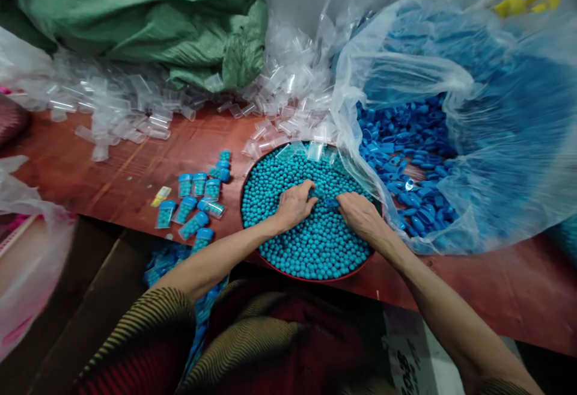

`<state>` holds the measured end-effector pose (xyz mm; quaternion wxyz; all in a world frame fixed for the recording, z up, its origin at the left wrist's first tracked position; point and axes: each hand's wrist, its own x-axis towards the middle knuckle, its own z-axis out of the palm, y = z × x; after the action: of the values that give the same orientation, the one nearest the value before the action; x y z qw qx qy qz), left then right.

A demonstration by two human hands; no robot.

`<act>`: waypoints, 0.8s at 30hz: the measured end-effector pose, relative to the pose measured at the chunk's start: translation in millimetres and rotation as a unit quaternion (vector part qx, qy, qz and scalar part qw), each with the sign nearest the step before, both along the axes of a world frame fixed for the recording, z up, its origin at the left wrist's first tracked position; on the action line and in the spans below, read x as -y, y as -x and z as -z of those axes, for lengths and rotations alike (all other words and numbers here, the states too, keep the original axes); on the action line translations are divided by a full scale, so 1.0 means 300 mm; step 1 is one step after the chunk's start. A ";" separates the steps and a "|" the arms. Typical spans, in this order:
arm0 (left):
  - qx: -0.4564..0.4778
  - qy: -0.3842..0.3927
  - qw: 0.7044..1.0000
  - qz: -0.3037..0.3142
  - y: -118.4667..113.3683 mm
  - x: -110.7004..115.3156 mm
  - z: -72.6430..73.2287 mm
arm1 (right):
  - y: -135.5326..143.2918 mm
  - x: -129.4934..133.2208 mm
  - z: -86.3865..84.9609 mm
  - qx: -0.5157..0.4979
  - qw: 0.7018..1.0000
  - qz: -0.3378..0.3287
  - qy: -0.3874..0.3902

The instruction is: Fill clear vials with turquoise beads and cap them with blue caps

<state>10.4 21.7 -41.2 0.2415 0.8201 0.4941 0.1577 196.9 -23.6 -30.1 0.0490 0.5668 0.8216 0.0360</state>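
Observation:
A round red tub (246, 235) is filled with small turquoise beads (311, 251). Over its middle, my left hand (295, 204) has its thumb and index finger curled around a small clear plastic tube (319, 193), partly lost against the beads. Facing it, my right hand (359, 214) pinches a blue cap (332, 202) at the tube's end; whether the cap is seated I cannot tell. A few clear tubes (315, 151) lie on the beads at the tub's far rim. Left of the tub stand and lie several capped tubes of beads (187, 208).
A clear plastic bag (509, 160) of blue caps (406, 136) lies open at the right. Loose clear tubes (153, 121) heap along the back of the red table (58, 172), beside a green sack (148, 16). Below the left edge are more filled blue tubes (164, 263).

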 end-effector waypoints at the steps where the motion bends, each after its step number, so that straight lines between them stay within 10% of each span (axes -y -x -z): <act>1: 0.000 -0.008 1.000 0.007 0.003 0.004 -0.003 | -0.003 0.009 0.004 0.003 1.000 0.011 0.003; 14: 0.070 0.086 0.994 -0.003 0.028 -0.009 -0.048 | -0.020 0.024 0.001 -0.132 0.983 0.119 0.042; 24: 0.274 0.156 0.949 -0.029 0.066 0.018 -0.040 | -0.055 0.019 -0.006 -0.219 0.974 -0.064 -0.008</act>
<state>-9.5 16.3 -29.2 0.4879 0.6826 0.4512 0.3040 213.2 -29.4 -28.3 -0.1393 0.5071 0.8468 -0.0795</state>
